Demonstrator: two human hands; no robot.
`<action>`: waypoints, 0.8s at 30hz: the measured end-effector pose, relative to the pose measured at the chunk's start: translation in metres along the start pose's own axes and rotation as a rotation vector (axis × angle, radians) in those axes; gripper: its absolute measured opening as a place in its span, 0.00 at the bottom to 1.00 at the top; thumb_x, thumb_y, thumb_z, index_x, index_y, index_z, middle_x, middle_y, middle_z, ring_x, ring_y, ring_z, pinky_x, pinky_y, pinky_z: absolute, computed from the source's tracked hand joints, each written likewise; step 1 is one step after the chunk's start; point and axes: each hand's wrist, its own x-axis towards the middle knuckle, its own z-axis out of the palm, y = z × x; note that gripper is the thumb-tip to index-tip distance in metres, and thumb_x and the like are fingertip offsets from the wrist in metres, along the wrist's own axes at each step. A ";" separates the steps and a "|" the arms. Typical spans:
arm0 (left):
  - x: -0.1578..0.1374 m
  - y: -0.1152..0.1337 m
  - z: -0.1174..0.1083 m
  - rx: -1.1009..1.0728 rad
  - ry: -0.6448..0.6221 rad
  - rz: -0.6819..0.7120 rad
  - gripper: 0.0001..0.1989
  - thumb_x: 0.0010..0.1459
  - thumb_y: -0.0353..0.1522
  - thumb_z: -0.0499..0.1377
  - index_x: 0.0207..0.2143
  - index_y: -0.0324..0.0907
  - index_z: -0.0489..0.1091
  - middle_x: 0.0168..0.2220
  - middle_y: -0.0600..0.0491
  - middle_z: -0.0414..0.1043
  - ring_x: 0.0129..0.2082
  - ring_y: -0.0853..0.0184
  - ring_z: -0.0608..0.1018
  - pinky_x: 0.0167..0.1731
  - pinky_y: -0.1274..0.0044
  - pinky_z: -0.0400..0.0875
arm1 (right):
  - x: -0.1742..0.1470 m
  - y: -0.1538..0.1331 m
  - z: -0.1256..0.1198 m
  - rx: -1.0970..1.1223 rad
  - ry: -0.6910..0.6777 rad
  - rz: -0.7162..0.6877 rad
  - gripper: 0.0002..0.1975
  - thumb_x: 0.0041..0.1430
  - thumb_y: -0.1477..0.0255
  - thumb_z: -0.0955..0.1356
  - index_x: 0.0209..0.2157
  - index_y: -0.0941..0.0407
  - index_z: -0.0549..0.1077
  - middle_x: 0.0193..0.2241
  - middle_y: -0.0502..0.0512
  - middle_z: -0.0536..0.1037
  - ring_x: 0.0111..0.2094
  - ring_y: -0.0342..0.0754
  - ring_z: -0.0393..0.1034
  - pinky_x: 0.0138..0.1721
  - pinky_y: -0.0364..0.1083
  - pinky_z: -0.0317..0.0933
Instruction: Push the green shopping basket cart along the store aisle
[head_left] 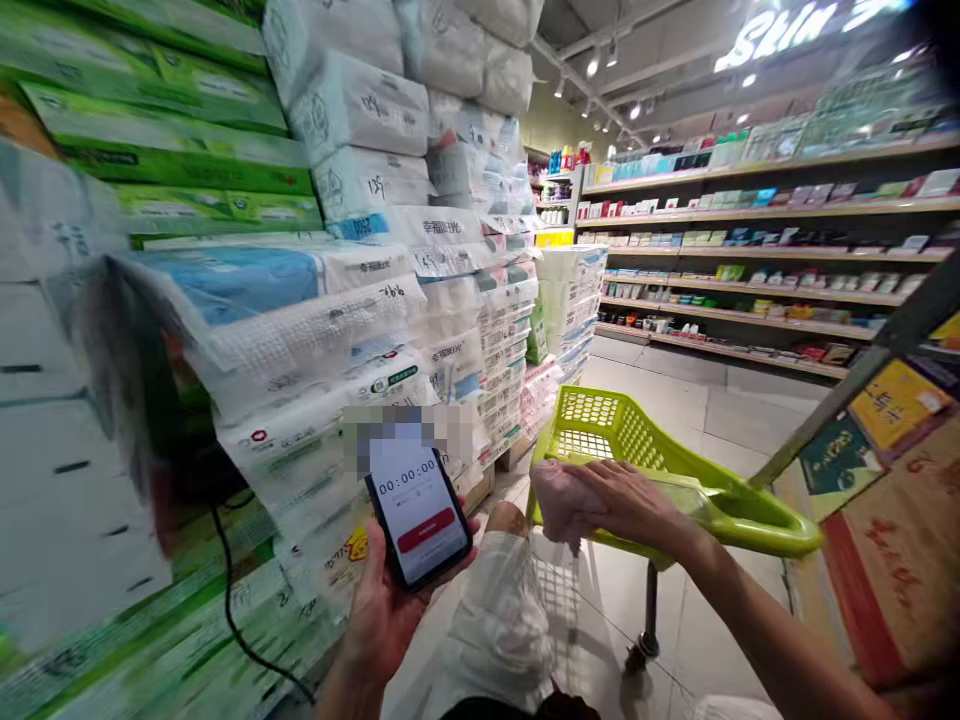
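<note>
My left hand (379,615) is wrapped round a black smartphone (418,515), held upright and tilted a little. Its screen reads 00:00:00 above a red button, and its top part is blurred out. Over the rim of a lime-green shopping cart (750,520), my right hand (626,497) has its fingers closed on a crumpled pale pink cloth (562,500). Parts of that cloth hang below the fingers; the fingertips are hard to make out. The cart has a perforated basket and one visible wheel (641,652) on a metal leg.
Tall stacks of wrapped tissue packs (307,330) rise along the left, with green packs (165,120) behind them. A black cable (232,610) hangs there. Shelves of small boxes (757,210) line the back right. Cardboard cartons (892,560) stand at right, beside the cart on the tiled floor (675,390).
</note>
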 end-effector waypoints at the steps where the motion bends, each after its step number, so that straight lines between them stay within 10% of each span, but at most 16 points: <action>1: -0.003 0.003 -0.002 -0.016 0.020 0.006 0.30 0.70 0.50 0.49 0.65 0.46 0.70 0.60 0.37 0.73 0.56 0.42 0.79 0.58 0.44 0.68 | -0.001 0.002 0.000 0.007 0.001 -0.003 0.32 0.65 0.53 0.68 0.67 0.47 0.64 0.52 0.60 0.79 0.48 0.58 0.74 0.49 0.57 0.68; 14: -0.026 0.028 -0.029 -0.173 0.221 0.283 0.25 0.69 0.42 0.53 0.67 0.57 0.66 0.59 0.47 0.76 0.59 0.44 0.77 0.56 0.43 0.70 | 0.007 0.008 0.005 0.040 0.028 0.040 0.28 0.65 0.58 0.67 0.65 0.46 0.67 0.52 0.57 0.81 0.50 0.56 0.75 0.53 0.56 0.67; 24: -0.023 0.055 -0.026 -0.060 0.531 0.550 0.29 0.65 0.54 0.54 0.64 0.56 0.68 0.53 0.49 0.80 0.49 0.53 0.83 0.39 0.65 0.85 | 0.006 0.005 0.006 -0.016 0.058 0.020 0.26 0.66 0.61 0.67 0.64 0.48 0.67 0.52 0.58 0.81 0.48 0.57 0.78 0.51 0.57 0.68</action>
